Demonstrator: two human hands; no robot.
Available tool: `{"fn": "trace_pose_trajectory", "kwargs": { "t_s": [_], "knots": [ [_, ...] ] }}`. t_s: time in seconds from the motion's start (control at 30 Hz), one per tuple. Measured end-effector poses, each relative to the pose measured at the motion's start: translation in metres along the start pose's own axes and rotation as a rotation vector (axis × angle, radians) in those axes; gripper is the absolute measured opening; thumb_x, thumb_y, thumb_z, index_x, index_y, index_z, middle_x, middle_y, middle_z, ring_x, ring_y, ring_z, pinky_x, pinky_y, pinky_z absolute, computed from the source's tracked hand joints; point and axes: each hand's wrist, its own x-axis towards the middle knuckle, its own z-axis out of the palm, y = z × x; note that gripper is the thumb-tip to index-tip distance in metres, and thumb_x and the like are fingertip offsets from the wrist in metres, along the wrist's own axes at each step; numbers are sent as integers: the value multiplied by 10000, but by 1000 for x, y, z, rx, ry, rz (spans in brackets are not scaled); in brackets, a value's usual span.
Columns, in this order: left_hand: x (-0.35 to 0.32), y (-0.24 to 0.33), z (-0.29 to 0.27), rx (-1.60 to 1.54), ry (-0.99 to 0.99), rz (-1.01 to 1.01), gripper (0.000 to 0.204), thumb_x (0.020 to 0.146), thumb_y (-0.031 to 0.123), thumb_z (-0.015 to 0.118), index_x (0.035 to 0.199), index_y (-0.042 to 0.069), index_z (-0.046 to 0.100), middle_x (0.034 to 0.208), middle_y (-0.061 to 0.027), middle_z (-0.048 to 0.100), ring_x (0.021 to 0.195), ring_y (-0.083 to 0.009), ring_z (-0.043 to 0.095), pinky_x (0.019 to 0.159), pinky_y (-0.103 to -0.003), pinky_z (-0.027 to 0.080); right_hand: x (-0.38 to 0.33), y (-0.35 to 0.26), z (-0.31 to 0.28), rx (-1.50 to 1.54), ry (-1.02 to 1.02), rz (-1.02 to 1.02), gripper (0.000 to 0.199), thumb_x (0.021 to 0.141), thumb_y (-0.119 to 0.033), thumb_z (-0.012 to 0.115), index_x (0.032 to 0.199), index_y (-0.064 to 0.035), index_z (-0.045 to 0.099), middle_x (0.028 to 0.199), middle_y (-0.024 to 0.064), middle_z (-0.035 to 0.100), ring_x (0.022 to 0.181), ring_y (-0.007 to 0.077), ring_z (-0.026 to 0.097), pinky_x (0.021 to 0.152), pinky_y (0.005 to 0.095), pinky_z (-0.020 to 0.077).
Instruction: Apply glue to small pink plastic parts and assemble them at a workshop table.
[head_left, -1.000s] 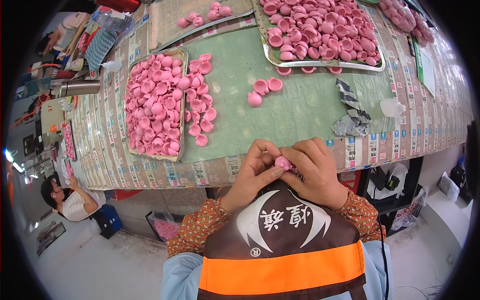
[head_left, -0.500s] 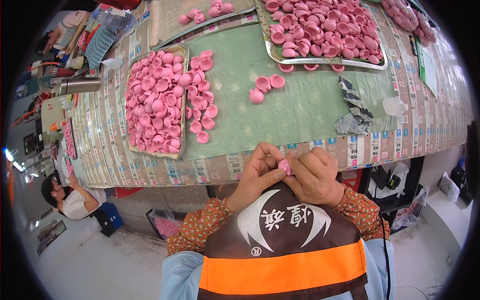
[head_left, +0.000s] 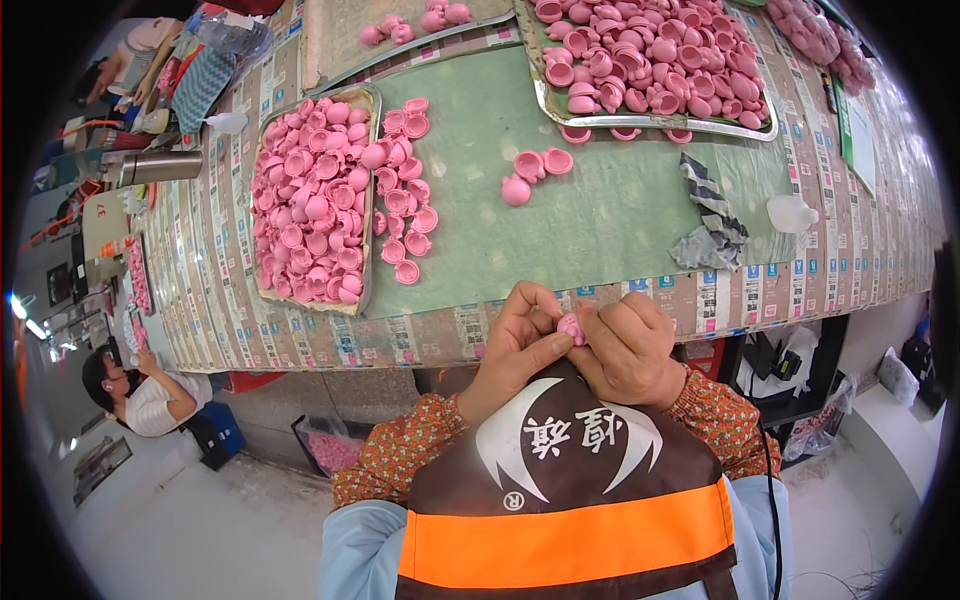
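A small pink moulded plastic piece (head_left: 571, 328) is pinched between both my hands, just off the table's near edge and above my apron. My left hand (head_left: 520, 340) grips it from the left with thumb and fingers. From the right, the bent fingers of my right hand (head_left: 628, 345) close on its other side and partly cover it. Beyond my hands, three pink pieces (head_left: 516, 190) lie close together on the green mat (head_left: 460, 210). At the left, a tray (head_left: 364, 270) is heaped with hollow pink cup-shaped pieces, and more lie loose along its right side.
A metal tray (head_left: 650, 122) full of pink pieces stands at the far right. Behind, another tray (head_left: 340, 70) bears a few. A striped cloth (head_left: 712, 215) and a white bottle (head_left: 790, 213) lie to the right. A steel flask (head_left: 165, 168) and a seated co-worker (head_left: 150, 400) are at the left.
The pink piece has turned slightly between my fingers, and more of its surface shows. Both hands stay nearly in place. The view has shifted very little.
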Motion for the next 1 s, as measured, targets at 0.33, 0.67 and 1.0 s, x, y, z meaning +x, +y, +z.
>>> {"fn": "trace_pose_trajectory", "kwargs": {
  "t_s": [0.33, 0.67, 1.0],
  "knots": [
    [1, 0, 0, -15, -4, 2, 273, 947, 5, 602, 1117, 95, 408, 1020, -67, 629, 958, -98, 600, 849, -237, 473, -1, 2, 2, 4, 8, 7, 376, 558, -59, 775, 906, 59, 691, 757, 74, 555, 602, 220, 505, 513, 333, 403],
    [2, 2, 3, -42, 9, 0, 260, 958, 4, 591, 1121, 88, 406, 1020, -75, 629, 964, -103, 607, 852, -233, 482, 4, 0, 2, -4, 12, 23, 263, 589, -33, 734, 836, 20, 659, 731, 61, 511, 595, 206, 491, 497, 330, 406],
    [3, 1, 2, -42, 13, 0, 258, 959, 2, 587, 1122, 88, 407, 1017, -76, 631, 960, -103, 609, 845, -231, 485, 3, 1, 2, -8, 4, 35, 285, 579, -36, 741, 845, 30, 661, 728, 63, 507, 593, 209, 490, 491, 331, 400]
  ]
}}
